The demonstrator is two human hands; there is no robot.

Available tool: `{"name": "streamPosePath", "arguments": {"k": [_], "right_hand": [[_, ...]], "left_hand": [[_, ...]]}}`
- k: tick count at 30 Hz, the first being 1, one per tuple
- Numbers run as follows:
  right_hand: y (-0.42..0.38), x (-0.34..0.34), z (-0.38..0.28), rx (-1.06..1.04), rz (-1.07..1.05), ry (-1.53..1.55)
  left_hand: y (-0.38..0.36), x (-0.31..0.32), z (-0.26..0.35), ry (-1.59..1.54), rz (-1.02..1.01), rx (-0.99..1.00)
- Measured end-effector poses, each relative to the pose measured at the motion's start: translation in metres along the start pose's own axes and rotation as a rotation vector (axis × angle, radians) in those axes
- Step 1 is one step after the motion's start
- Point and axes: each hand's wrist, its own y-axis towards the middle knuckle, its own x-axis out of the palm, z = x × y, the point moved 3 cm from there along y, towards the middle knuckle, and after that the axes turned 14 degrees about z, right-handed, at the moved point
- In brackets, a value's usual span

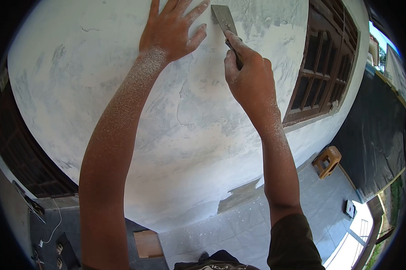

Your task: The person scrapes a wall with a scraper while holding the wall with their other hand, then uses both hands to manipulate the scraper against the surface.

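Note:
My left hand [171, 31] lies spread against the upper part of the white, patchy wall [203, 135], its fingers apart and dusted with white powder. To its right, my right hand [250, 72] is wrapped round the handle of a putty knife [224, 19]. The metal blade points up and touches or nearly touches the wall. White dust covers both wrists and the left forearm. A thin crack runs down the wall below and between the hands.
At right is a brown wooden window [324, 63] with a projecting sill. Lower right, a brown stool [327, 161] stands on grey floor tiles [239, 229] near a dark sheet [374, 130]. Dark woodwork [23, 148] is at left, with a white cable [59, 220] below.

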Motion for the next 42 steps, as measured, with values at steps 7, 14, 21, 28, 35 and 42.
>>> {"name": "streamPosePath", "arguments": {"k": [7,14,21,28,35,42], "right_hand": [[-0.011,-0.003,-0.001,-0.08,0.047,-0.041],[0.005,-0.002,-0.008,-0.054,0.061,-0.024],[0.012,0.001,-0.005,-0.082,0.082,-0.027],[-0.006,0.001,0.0,-0.098,0.064,-0.052],[-0.004,-0.003,-0.005,-0.054,0.05,-0.038],[0.015,-0.003,-0.009,-0.09,0.1,-0.007]], "left_hand": [[0.0,-0.001,0.001,-0.008,-0.007,-0.006],[-0.002,-0.002,0.002,0.035,-0.043,0.003],[-0.001,0.0,0.003,0.019,-0.038,-0.016],[0.0,0.001,0.002,0.003,-0.011,-0.02],[-0.001,-0.001,0.001,0.01,-0.002,-0.01],[0.0,-0.003,0.002,0.01,-0.013,-0.025]]}}
